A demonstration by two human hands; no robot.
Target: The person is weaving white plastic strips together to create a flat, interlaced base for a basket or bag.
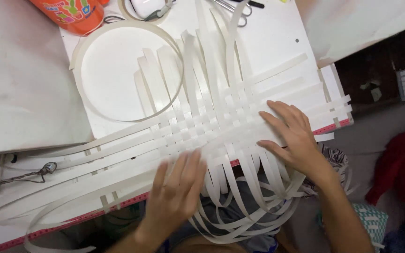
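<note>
Strips are the weak spot here, honestly: the long loose ends trailing off the left side of the woven mat (pixel 202 126) aren't locked by anything, so my guess is a sideways nudge would slide them out of the weave. The left hand (pixel 174 192) lies flat and open, fingers spread, pressing the near edge of the mat and gripping nothing; it looks a bit blurred. If that pressure lifts unevenly the crossings under it could spring apart, since the strips look stiff and curl upward. The right hand (pixel 291 136) is also flat and open on the right part of the mat, and the ends hanging off the near edge below it could snag on the person's lap. All of it sits on a white surface (pixel 282 42) with a red-marked near rim; a loose strip hoop (pixel 127 70) lies far left, an orange container (pixel 71 14) at the far left corner, scissors (pixel 240 7) at the far edge, and grey floor with red cloth (pixel 404 164) on the right.
</note>
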